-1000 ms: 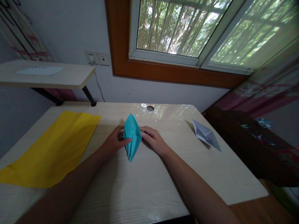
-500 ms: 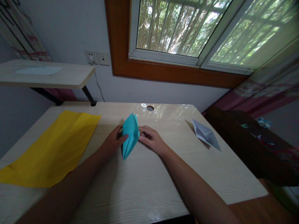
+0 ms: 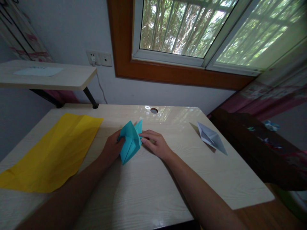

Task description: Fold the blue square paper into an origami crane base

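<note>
A folded piece of turquoise paper (image 3: 130,142) is held just above the middle of the desk, its lower tip pointing toward me. My left hand (image 3: 112,145) grips its left side, the thumb tucked behind or into a fold. At the right edge of the paper, my right hand (image 3: 153,142) pinches a flap between thumb and fingers. A narrow pointed flap stands up at the back right. The fingertips of my left hand are partly hidden by the paper.
A yellow sheet (image 3: 55,153) lies flat on the left of the desk (image 3: 148,191). To the right sits a folded white paper (image 3: 212,139). A raised shelf (image 3: 72,78) stands at the back left. The desk has a round cable hole (image 3: 154,111) near its back edge.
The turquoise paper has been opened wider and tilted left, so its inner faces show more. A pointed flap has come apart at the back right. My left thumb has moved from the front face.
</note>
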Available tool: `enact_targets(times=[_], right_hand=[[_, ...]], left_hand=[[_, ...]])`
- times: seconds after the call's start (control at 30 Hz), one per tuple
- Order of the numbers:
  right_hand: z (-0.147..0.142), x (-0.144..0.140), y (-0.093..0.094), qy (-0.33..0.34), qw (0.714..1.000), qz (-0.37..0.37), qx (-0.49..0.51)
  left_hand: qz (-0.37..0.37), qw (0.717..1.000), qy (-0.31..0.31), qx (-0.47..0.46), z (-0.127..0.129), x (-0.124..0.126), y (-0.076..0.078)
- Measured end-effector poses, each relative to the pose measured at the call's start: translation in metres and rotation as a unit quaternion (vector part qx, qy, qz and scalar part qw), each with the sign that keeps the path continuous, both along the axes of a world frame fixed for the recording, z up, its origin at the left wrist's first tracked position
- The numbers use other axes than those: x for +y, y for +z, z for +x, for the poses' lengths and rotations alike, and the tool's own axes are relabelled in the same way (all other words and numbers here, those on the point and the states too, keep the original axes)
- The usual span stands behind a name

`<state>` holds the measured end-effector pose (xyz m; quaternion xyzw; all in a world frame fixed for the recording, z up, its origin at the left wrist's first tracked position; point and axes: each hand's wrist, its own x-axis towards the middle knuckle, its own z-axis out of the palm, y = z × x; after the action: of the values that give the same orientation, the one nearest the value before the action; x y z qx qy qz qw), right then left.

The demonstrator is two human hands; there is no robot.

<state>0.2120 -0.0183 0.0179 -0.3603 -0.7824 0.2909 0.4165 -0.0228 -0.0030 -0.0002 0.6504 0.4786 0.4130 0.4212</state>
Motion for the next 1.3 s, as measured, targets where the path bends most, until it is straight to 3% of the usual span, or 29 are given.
enact_targets(times=[0.3, 0.47, 0.63, 0.9, 1.3], right_hand=[[0.002, 0.004, -0.008, -0.055, 0.993, -0.071, 0.077], [0.003, 0.007, -0.015, -0.07, 0.984, -0.105, 0.126], [0.003, 0.008, -0.016, -0.075, 0.984, -0.1, 0.124], [0.002, 0.007, -0.015, -0.068, 0.988, -0.082, 0.112], [0.003, 0.012, -0.026, -0.063, 0.963, -0.171, 0.197]], left_hand=[[0.038, 0.99, -0.068, -0.119, -0.004, 0.004, 0.004], [-0.018, 0.978, -0.083, -0.192, -0.003, 0.002, 0.002], [-0.098, 0.943, -0.123, -0.292, 0.0, 0.001, 0.0], [-0.127, 0.974, -0.065, -0.178, 0.002, 0.004, 0.0], [-0.127, 0.972, 0.001, -0.197, 0.005, 0.006, -0.001]])
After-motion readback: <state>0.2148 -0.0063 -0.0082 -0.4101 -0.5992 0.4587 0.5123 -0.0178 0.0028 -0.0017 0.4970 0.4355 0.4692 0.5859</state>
